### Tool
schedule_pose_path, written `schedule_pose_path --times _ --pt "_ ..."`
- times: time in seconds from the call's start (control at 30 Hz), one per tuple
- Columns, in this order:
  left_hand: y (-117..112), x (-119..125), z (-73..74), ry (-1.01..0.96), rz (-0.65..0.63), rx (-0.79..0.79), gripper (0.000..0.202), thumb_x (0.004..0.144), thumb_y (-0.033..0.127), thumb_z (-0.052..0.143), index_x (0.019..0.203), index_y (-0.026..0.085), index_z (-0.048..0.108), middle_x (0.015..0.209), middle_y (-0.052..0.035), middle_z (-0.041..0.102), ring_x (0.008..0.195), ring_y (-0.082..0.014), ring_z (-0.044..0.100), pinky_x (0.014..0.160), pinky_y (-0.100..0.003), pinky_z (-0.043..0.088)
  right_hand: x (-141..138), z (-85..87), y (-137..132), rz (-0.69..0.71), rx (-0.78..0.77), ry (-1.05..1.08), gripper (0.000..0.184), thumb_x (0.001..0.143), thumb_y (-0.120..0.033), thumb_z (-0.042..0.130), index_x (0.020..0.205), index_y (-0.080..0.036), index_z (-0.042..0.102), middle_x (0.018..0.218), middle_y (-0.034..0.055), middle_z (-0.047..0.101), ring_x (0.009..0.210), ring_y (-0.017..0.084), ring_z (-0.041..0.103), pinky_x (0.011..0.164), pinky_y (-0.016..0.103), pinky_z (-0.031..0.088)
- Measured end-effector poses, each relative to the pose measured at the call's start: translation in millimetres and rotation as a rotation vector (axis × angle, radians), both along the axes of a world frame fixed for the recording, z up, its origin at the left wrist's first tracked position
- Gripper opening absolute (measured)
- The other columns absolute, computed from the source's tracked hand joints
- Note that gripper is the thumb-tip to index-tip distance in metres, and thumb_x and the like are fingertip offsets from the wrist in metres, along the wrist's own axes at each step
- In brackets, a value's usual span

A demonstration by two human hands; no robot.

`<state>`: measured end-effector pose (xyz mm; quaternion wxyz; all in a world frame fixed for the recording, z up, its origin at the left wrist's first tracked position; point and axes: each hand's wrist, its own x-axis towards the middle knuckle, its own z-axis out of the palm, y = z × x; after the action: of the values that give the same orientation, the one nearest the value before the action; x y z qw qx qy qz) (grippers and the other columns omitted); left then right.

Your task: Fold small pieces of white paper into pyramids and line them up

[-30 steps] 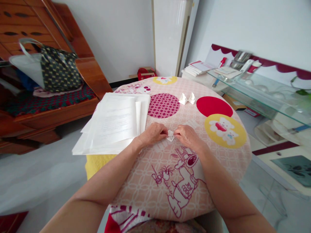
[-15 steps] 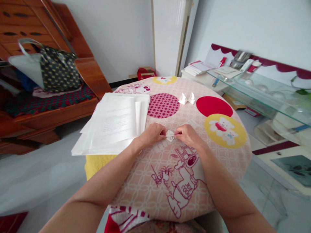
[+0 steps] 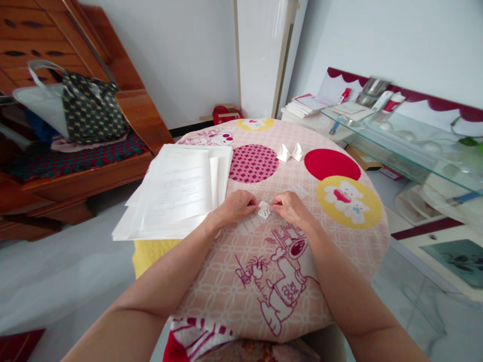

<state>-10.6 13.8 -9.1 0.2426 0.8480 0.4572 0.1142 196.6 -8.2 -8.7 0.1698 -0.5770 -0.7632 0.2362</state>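
A small folded piece of white paper (image 3: 264, 210) with dark print on it is between my two hands, above the middle of the patterned tablecloth (image 3: 234, 281). My left hand (image 3: 239, 205) is closed, its thumb and forefinger pinching the paper's left corner. On the other side my right hand (image 3: 290, 206) pinches at the right corner, fingers curled. Farther back stand two small folded paper pieces (image 3: 290, 152), side by side and apart from my hands. Left of my left hand lies a stack of paper sheets (image 3: 177, 193), the top one printed.
A glass shelf (image 3: 407, 146) with papers, a metal container and a red marker stands at the right. On the left, a wooden bench (image 3: 136, 115) holds a dark patterned bag (image 3: 92, 105). A red object (image 3: 226, 114) sits on the floor behind the table.
The folded paper between my hands has turned a little and now shows a flatter, printed face. My hands have barely moved.
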Motion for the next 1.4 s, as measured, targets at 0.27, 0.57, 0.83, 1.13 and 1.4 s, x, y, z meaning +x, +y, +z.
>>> schedule_pose_path --times 0.27,0.57,0.83,1.13,1.4 --pt "0.8 10.4 -8.7 -0.008 0.198 -0.01 0.012 0.08 0.025 0.07 0.083 0.015 0.076 0.075 -0.0054 0.073 0.067 -0.0159 0.062 0.063 -0.027 0.041 -9.9 -3.9 3.0 -0.155 -0.022 -0.062 0.016 0.082 -0.021 0.072 0.068 -0.015 0.074 0.065 0.0048 0.069 0.063 0.015 0.058 0.056 0.026 0.033" --pt "7.7 17.4 -12.4 -0.066 0.239 -0.094 0.016 0.079 0.031 0.074 0.074 0.015 0.074 0.069 -0.0031 0.072 0.063 -0.0144 0.06 0.059 -0.026 0.039 -5.2 -6.8 3.0 -0.098 0.009 -0.035 0.013 0.081 -0.02 0.071 0.069 -0.017 0.074 0.066 0.0033 0.069 0.063 0.015 0.058 0.057 0.026 0.034" --pt "-1.7 15.1 -6.6 -0.324 0.226 -0.228 0.019 0.078 0.029 0.075 0.068 0.016 0.066 0.058 0.002 0.064 0.054 -0.0102 0.057 0.052 -0.022 0.039 5.1 0.2 0.4 -0.023 0.046 0.184 0.008 0.077 -0.019 0.072 0.07 -0.016 0.073 0.066 0.0016 0.068 0.066 0.014 0.059 0.061 0.025 0.037" --pt "-1.5 14.4 -14.1 -0.643 0.23 -0.449 0.018 0.079 0.024 0.075 0.074 0.015 0.06 0.065 0.0005 0.066 0.054 -0.0097 0.062 0.05 -0.02 0.052 5.0 -4.2 -1.2 -0.089 -0.257 0.566 0.01 0.076 -0.025 0.07 0.076 -0.015 0.07 0.058 0.0006 0.065 0.05 0.012 0.058 0.047 0.022 0.043" --pt "-0.2 7.4 -4.2 -0.893 0.124 -0.533 0.033 0.072 0.035 0.083 0.091 0.011 0.069 0.076 -0.003 0.072 0.065 -0.0115 0.066 0.056 -0.021 0.056 5.8 5.7 -5.9 -0.053 -0.276 0.75 0.023 0.073 -0.037 0.077 0.074 -0.015 0.071 0.054 0.0013 0.067 0.044 0.012 0.06 0.043 0.022 0.049"
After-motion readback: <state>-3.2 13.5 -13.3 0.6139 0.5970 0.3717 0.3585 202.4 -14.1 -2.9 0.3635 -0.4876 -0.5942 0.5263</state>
